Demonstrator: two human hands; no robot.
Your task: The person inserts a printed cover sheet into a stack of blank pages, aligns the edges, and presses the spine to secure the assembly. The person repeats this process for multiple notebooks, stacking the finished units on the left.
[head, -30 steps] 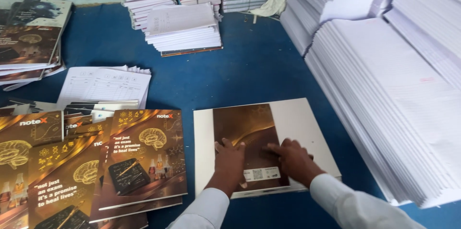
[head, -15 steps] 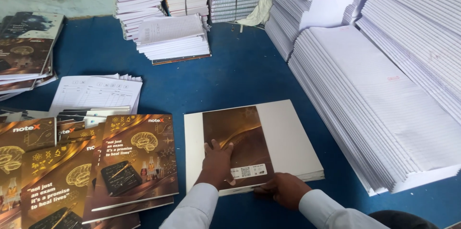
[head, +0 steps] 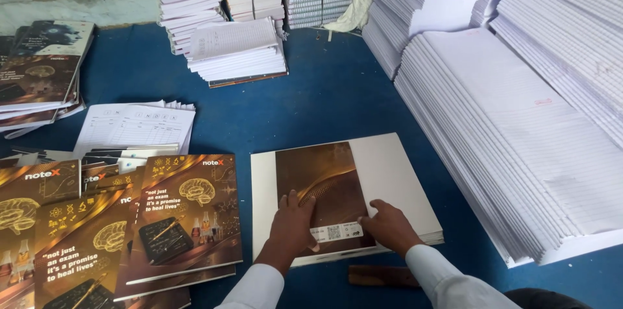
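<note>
Low in the middle of the frame, both hands are down flat on a notebook block (head: 344, 199) lying on the blue table (head: 324, 101). The left hand (head: 292, 225) presses palm-down, fingers spread loose on the brown cover sheet (head: 321, 186), gripping nothing. The right hand (head: 388, 226) sits just beside it, lower centre-right, fingers resting on the edge where the brown sheet meets the white page; it looks like a light press, not a pinch, though whether a fingertip has caught that edge I cannot tell. White sleeves run off the bottom edge.

Just below the block, near the bottom of the frame, lies a small brown wooden piece (head: 383, 275), close to the right wrist and not touched.

In the lower left, finished notebooks (head: 188, 215) with brown-and-gold covers are fanned out overlapping, just beside the block. Above them, middle left, sits a loose stack of printed white sheets (head: 136, 126). More dark-covered books (head: 42, 69) pile in the upper left.

The whole right side is filled by slanting stacks of ruled white paper (head: 513, 134). A shorter paper pile (head: 237, 49) sits top centre, with taller stacks behind it.
</note>
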